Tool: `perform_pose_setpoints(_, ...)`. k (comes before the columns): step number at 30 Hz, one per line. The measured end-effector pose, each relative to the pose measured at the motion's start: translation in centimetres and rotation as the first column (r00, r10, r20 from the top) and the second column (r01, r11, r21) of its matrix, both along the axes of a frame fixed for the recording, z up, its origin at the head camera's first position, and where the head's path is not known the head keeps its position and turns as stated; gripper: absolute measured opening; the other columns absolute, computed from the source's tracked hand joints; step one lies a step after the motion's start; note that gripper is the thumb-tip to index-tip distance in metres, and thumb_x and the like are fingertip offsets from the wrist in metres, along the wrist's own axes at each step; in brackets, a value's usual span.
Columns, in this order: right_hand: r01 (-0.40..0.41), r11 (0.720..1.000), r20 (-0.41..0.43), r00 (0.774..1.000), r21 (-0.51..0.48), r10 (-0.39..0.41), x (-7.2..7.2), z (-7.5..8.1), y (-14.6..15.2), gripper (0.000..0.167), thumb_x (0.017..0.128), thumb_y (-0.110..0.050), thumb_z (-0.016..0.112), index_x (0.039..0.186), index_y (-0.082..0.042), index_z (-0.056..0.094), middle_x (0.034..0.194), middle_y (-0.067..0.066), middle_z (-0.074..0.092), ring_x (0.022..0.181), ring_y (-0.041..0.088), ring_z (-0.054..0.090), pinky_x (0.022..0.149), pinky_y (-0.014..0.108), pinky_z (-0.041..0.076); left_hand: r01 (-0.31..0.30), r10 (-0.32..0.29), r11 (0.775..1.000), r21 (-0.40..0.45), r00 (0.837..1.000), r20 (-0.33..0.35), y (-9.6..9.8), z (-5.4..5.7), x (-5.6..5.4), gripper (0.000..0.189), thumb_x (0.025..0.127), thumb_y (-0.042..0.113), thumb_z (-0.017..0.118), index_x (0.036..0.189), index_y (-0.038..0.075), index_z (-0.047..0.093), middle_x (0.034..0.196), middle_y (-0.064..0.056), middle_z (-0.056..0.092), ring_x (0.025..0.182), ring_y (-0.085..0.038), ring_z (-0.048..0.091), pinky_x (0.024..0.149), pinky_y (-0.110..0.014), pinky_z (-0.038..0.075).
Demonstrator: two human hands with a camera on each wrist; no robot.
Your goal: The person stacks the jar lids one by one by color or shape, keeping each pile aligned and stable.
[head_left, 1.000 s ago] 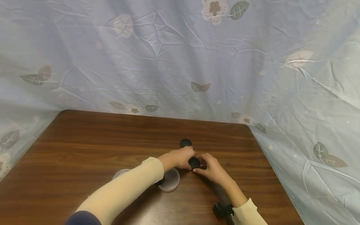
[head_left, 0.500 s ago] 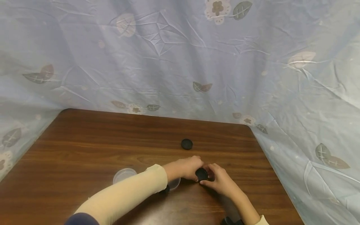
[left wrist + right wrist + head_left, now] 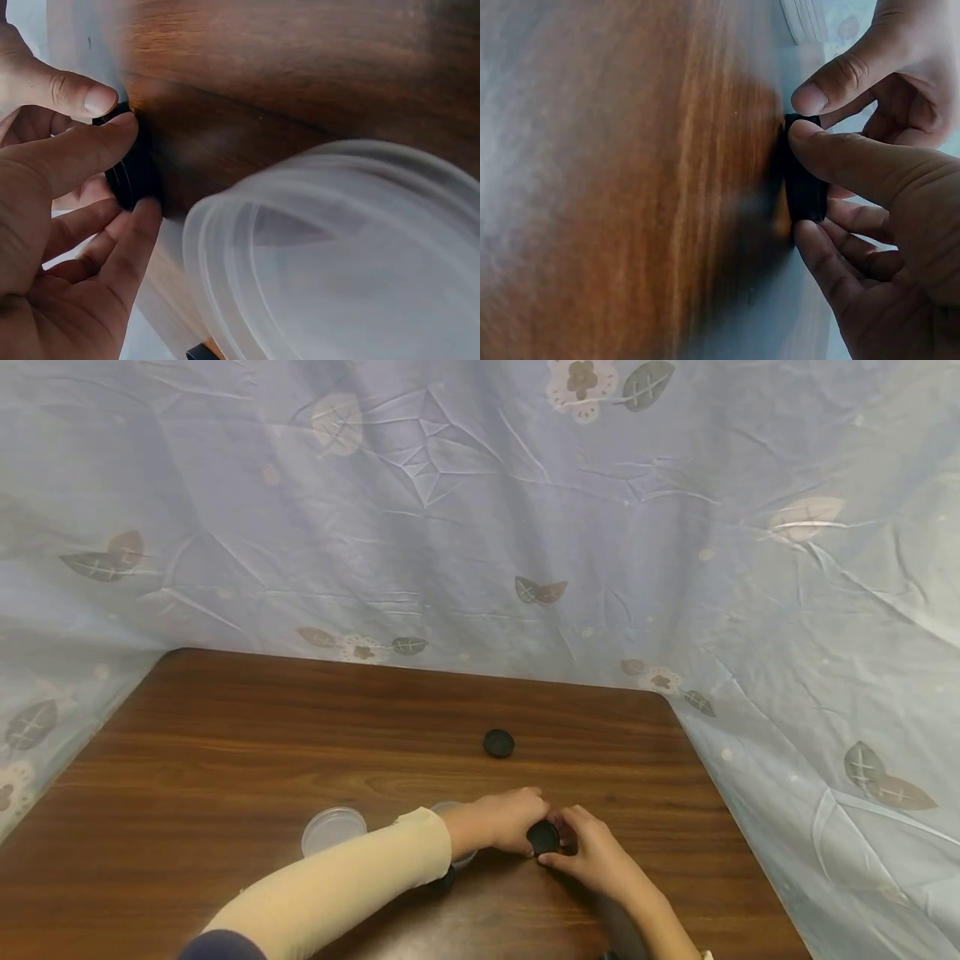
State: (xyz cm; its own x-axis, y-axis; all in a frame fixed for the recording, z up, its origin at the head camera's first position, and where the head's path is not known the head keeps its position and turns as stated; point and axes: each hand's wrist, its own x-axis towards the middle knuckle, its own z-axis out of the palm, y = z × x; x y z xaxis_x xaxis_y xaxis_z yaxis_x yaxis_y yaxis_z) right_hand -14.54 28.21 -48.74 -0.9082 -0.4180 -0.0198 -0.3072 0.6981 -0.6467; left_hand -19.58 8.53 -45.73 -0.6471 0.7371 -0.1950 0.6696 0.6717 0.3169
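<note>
A small black round disc (image 3: 543,837) with a raised rim is pinched between both hands, close over the table. My left hand (image 3: 510,820) grips it from the left. From the right, the thumb and fingers of my right hand (image 3: 592,852) hold its edge. In the left wrist view the black disc (image 3: 142,169) stands nearly edge-on, with a line around its side. Fingertips of both hands meet on the same black disc (image 3: 806,176) in the right wrist view. Its underside is hidden.
Another black disc (image 3: 498,743) lies flat farther back on the wooden table (image 3: 300,718). One clear round plastic container (image 3: 332,828) stands left of the left forearm; a second clear container (image 3: 447,807) is partly hidden behind it. Patterned fabric (image 3: 450,527) hangs around the table.
Both hands have moved nearer the person and slightly right, carrying the black disc with them. The disc farther back stays in place and is now fully uncovered.
</note>
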Motion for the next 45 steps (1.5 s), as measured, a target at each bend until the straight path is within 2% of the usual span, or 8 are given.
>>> perform_pose_setpoints(6,0.035,0.999,0.002,0.999,0.022,-0.036,0.4,0.1,-0.1,0.053,0.088,-0.023,0.085,0.127,0.004,0.062,0.122,0.016,0.064,0.11,0.027,0.068,0.093,0.031,0.062,0.001,-0.001,1.0,-0.008,1.0,-0.011,0.2,-0.2,0.3,0.045,0.086,0.028,0.088,0.125,0.016,0.069,0.145,-0.007,0.062,0.134,-0.021,0.063,0.106,-0.03,0.057)
perform_pose_setpoints(10,0.048,0.998,0.008,0.999,0.039,-0.048,0.4,0.1,-0.3,0.053,0.088,-0.022,0.085,0.127,0.005,0.062,0.123,0.016,0.063,0.11,0.026,0.068,0.093,0.032,0.062,0.001,-0.001,1.0,-0.007,1.0,-0.014,0.2,-0.3,0.3,0.048,0.085,0.027,0.089,0.126,0.014,0.067,0.133,-0.004,0.065,0.119,-0.014,0.067,0.097,-0.024,0.058)
perform_pose_setpoints(13,0.053,0.997,0.009,0.999,0.051,-0.053,0.4,0.2,-0.4,0.053,0.088,-0.021,0.086,0.127,0.004,0.062,0.123,0.016,0.063,0.11,0.026,0.068,0.092,0.032,0.062,-0.009,0.008,1.0,-0.008,1.0,-0.007,0.2,-0.3,0.3,0.049,0.085,0.027,0.089,0.127,0.013,0.067,0.128,-0.003,0.065,0.115,-0.013,0.067,0.095,-0.024,0.059)
perform_pose_setpoints(22,0.057,0.995,0.011,0.998,0.079,-0.058,0.6,0.2,-0.6,0.057,0.085,-0.017,0.087,0.129,0.006,0.06,0.125,0.018,0.061,0.111,0.028,0.068,0.094,0.035,0.062,-0.016,0.016,1.0,-0.022,1.0,-0.014,0.1,-0.3,0.3,0.048,0.085,0.029,0.09,0.124,0.014,0.068,0.131,-0.004,0.064,0.118,-0.015,0.066,0.095,-0.024,0.059)
perform_pose_setpoints(32,0.083,0.991,0.036,0.996,0.103,-0.087,0.5,0.5,-1.0,0.056,0.083,-0.017,0.089,0.126,0.006,0.061,0.123,0.017,0.061,0.107,0.025,0.068,0.091,0.034,0.063,-0.025,0.024,0.999,-0.027,1.0,-0.018,0.1,-0.4,0.4,0.048,0.085,0.029,0.089,0.125,0.013,0.067,0.13,-0.004,0.064,0.119,-0.016,0.065,0.097,-0.025,0.059)
perform_pose_setpoints(40,0.082,0.992,0.041,0.995,0.092,-0.086,0.5,0.5,-1.2,0.055,0.083,-0.017,0.089,0.124,0.006,0.061,0.121,0.017,0.06,0.106,0.025,0.068,0.091,0.034,0.063,-0.026,0.025,0.999,-0.036,1.0,-0.016,0.1,-0.4,0.4,0.048,0.086,0.029,0.088,0.127,0.013,0.067,0.135,-0.006,0.063,0.124,-0.018,0.064,0.099,-0.026,0.058)
perform_pose_setpoints(45,0.049,0.997,0.072,0.996,0.06,-0.054,0.4,0.8,-0.8,0.062,0.085,-0.025,0.088,0.129,0.008,0.059,0.125,0.019,0.059,0.111,0.028,0.068,0.094,0.035,0.062,-0.031,0.031,0.999,-0.033,1.0,-0.003,-0.2,-0.2,0.4,0.053,0.084,0.033,0.09,0.127,0.012,0.068,0.136,-0.006,0.062,0.125,-0.02,0.063,0.097,-0.027,0.058)
